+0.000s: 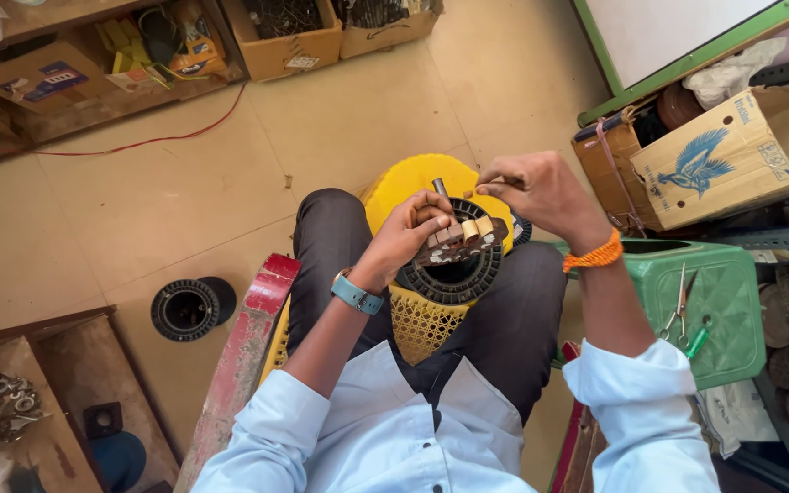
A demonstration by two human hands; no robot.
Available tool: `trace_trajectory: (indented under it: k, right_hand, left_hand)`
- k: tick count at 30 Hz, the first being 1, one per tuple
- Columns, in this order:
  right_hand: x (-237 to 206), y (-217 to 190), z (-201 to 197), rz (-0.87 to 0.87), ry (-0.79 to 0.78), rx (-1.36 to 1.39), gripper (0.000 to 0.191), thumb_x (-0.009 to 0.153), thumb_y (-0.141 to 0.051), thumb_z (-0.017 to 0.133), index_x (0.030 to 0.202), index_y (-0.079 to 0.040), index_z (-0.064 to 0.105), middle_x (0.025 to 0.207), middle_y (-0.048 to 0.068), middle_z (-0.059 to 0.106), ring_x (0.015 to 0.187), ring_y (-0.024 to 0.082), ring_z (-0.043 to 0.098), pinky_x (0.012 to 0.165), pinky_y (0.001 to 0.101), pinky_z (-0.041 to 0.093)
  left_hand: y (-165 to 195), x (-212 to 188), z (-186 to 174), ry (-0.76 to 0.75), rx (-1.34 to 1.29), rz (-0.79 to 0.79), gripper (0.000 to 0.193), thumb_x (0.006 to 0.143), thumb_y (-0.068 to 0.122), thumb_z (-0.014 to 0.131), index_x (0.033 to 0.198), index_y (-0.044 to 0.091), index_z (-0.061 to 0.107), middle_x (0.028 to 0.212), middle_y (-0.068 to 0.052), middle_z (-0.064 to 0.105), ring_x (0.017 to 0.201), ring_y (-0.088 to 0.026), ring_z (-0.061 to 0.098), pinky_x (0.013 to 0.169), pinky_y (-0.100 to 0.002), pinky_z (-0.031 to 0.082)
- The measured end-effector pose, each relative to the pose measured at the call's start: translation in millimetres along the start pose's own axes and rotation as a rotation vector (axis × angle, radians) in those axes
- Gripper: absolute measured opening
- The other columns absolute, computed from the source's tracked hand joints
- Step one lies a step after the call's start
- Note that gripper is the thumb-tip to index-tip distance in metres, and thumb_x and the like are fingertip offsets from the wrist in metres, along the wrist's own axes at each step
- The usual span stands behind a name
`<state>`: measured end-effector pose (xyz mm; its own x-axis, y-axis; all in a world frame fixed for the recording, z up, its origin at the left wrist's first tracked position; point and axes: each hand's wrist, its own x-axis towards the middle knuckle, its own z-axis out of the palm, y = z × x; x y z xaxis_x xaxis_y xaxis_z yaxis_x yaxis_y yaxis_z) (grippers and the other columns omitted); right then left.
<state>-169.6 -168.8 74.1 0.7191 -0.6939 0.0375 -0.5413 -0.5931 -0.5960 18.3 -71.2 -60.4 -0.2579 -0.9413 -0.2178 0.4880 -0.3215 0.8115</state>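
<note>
Two hands up: left hand (413, 228) gripping one round stator core (457, 239) with one shaft (440, 190) sticking out, right hand (541, 187) pinching at its rim. One black ribbed ring (454, 278) under it, on one yellow stool (413, 178). One more black ring (184, 309) down on the floor at nine o'clock. One wristwatch (356, 294), one orange wristband (594, 256). One green plastic stool (719, 301) at three o'clock, carrying one pair of scissors (678, 306) and one green-handled screwdriver (698, 341). Four cardboard boxes: two at twelve o'clock (285, 50) (385, 32), two at two o'clock (732, 155) (606, 164). One red wire (139, 143) along the floor at eleven.
</note>
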Motion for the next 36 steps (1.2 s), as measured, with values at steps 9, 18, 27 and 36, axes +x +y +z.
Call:
trace_trajectory:
  k: [9,18,27,36]
  right_hand:
    - [-45,-74,-5,0.114,0.158,-0.012,0.012,0.089,-0.008,0.076,0.099,-0.001,0.076,0.087,0.018,0.074,0.073,0.024,0.074,0.064,0.0326,0.054]
    - [-114,-100,68,0.531,0.435,0.2,0.012,0.09,-0.008,0.074,0.1,-0.001,0.078,0.08,0.008,0.078,0.064,0.007,0.067,0.059,0.0237,0.05]
    - [-131,-75,84,0.478,0.651,0.818,0.013,0.095,-0.005,0.07,0.104,0.003,0.076,0.092,-0.002,0.076,0.083,0.001,0.065,0.075,0.017,0.051]
    - [-139,-94,96,0.608,0.454,0.356,0.014,0.09,-0.01,0.074,0.098,0.0,0.079,0.077,0.005,0.078,0.064,0.004,0.062,0.056,0.0236,0.048]
  left_hand:
    - [-1,-11,4,-0.141,0.02,0.083,0.011,0.103,0.009,0.058,0.113,0.003,0.058,0.1,-0.005,0.071,0.095,-0.013,0.069,0.09,-0.029,0.056]
    - [-11,-13,16,-0.016,0.038,0.159,0.026,0.106,0.027,0.059,0.111,0.002,0.063,0.095,-0.005,0.069,0.09,-0.011,0.067,0.085,-0.028,0.055]
    - [-15,-18,28,0.083,0.112,0.283,0.027,0.106,0.029,0.059,0.107,0.002,0.064,0.096,-0.003,0.066,0.094,-0.011,0.064,0.087,-0.027,0.054]
    - [-15,-20,34,0.167,0.229,0.326,0.032,0.104,0.034,0.061,0.103,0.003,0.067,0.092,-0.003,0.068,0.09,-0.011,0.066,0.083,-0.027,0.055]
